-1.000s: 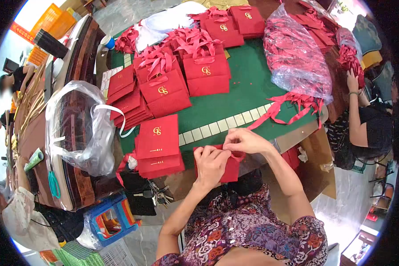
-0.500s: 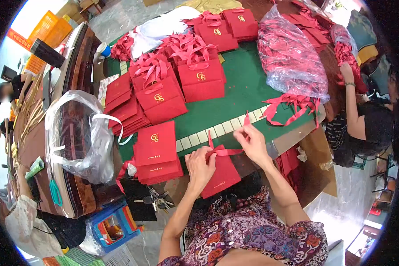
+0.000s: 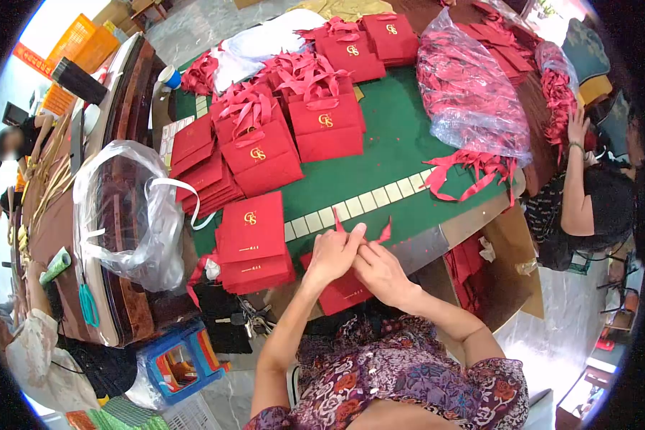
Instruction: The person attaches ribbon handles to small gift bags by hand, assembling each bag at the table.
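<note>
Green felt (image 3: 394, 122) covers the table, and a row of flat cream rectangular tiles (image 3: 355, 206) runs near its front edge. Beyond the tiles stand red paper bags with gold lettering and ribbon handles (image 3: 261, 161); farther right lies a clear plastic sack packed with red ribbons (image 3: 469, 93). Left of the hands is a stack of flat red paper bags with gold print (image 3: 254, 244).

The right hand (image 3: 383, 274) has come in from the right and now meets the left hand (image 3: 330, 252) over the top of a small red paper bag (image 3: 342, 292) at the table's near edge. Ends of a narrow red satin ribbon (image 3: 339, 221) stick up beyond the fingers. This suggests the work has passed from drawing the ribbon out to handling it close at the bag's top. Both hands' fingers curl inward, but their tips are hidden, so I cannot tell whether either is clamped on ribbon or paper. At far right, a co-worker's hand (image 3: 577, 129) is spread beside a bundle of red ribbons (image 3: 556, 93).
</note>
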